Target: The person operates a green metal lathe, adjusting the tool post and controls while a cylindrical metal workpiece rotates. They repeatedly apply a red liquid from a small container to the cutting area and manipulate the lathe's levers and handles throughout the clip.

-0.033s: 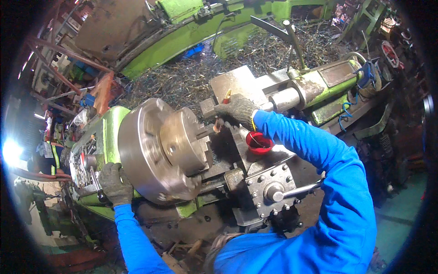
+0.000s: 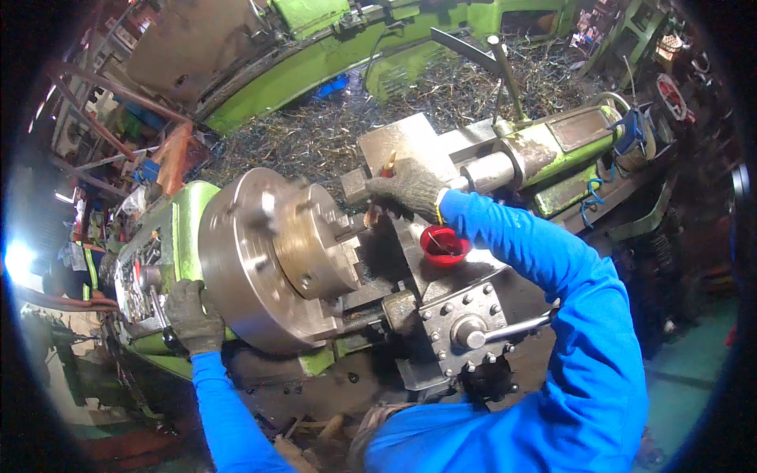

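My right hand (image 2: 410, 189), in a dark knitted glove, is closed around a slim brush (image 2: 388, 167) with a red and yellow handle pointing up. Its lower end is beside the drill-like bit (image 2: 351, 229) at the centre of the lathe chuck (image 2: 244, 260). The chuck is a wide steel disc with a smaller stepped chuck on its front, and its rim looks blurred. A red cup (image 2: 445, 246) with some thin thing in it stands below my right wrist. My gloved left hand (image 2: 195, 319) lies with fingers extended on the green headstock (image 2: 193, 229), beside a metal lever (image 2: 159, 309) with a black knob.
A square tool post (image 2: 465, 327) with bolts and a long handle (image 2: 520, 326) sits close in front of me. The tailstock (image 2: 544, 154) is at the right. Metal shavings (image 2: 292, 142) pile up behind the lathe. At far left another person's hand (image 2: 102, 303) shows.
The view has shifted slightly. The small chuck's front marks appear in a different place, so the chuck seems to have turned. Both hands keep nearly the same places.
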Demonstrator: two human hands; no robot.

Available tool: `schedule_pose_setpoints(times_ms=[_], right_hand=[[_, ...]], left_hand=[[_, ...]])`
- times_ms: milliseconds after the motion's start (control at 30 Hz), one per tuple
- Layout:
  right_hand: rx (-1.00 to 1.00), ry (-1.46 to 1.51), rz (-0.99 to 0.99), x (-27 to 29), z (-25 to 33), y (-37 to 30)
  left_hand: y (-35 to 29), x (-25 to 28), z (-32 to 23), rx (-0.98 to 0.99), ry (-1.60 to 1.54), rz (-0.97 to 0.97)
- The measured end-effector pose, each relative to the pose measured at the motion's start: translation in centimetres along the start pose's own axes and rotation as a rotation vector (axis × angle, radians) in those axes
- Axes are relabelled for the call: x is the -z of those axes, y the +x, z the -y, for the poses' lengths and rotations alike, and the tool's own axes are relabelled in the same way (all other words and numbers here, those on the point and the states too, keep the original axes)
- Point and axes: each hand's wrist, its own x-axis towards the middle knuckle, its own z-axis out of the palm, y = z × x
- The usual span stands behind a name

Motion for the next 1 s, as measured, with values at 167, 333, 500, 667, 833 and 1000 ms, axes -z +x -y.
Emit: schedule_pose_setpoints(times_ms=[167,333,500,667,833,1000], right_hand=[[0.048,0.105,-0.138,6.3,3.0,-6.0],[0.034,0.059,-0.255,9.6,-0.2,-12.9],[-0.144,-0.246,-0.049,8.0,-3.3,-16.2],[0.078,-0.648,0.104,7.1,-8.5,-16.3],[0.344,-0.694,0.107,7.3,-9.5,-15.7],[0.280,-0.572,0.180,7.8,-10.1,-15.5]], left_hand=[[-1.2,-0.2,0.6,0.025,0.034,-0.019],[-0.8,0.1,0.6,0.020,-0.010,-0.021],[-0.8,-0.1,0.6,0.016,-0.022,-0.062],[-0.9,-0.2,1.1,0.012,-0.022,-0.045],[-0.8,-0.2,1.3,0.010,-0.023,-0.038],[-1.4,-1.0,2.1,-0.049,-0.060,-0.173]])
